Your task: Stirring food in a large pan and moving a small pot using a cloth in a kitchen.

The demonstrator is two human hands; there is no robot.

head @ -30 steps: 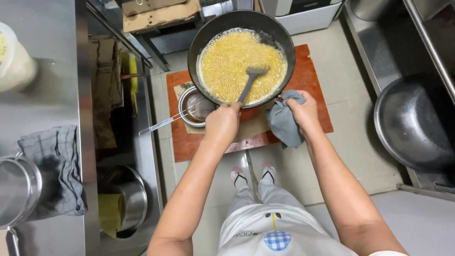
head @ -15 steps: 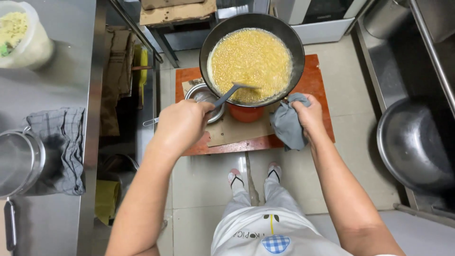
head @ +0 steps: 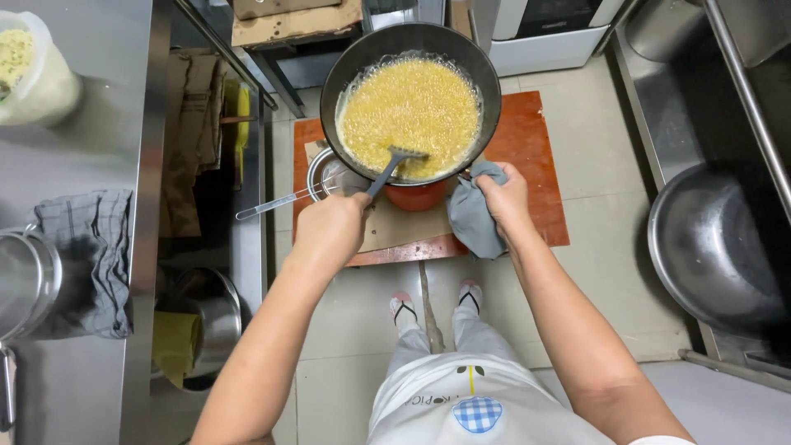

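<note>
Gripping spatula [head: 394, 167] in left hand [head: 331, 231]; right hand [head: 504, 198] clutching cloth [head: 471, 217] at pan [head: 409, 100].

Both bare arms stretched forward and down, left hand [head: 329, 231] fisted (knuckles up), right hand [head: 504, 196] clenched

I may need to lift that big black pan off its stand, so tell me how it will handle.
The black pan is probably heavy: it is wide and nearly full of bubbling yellow food. It likely tips or slops easily, since it sits on a much narrower red stand. Its rim is probably hot; the right hand grips it through a grey cloth.
</note>
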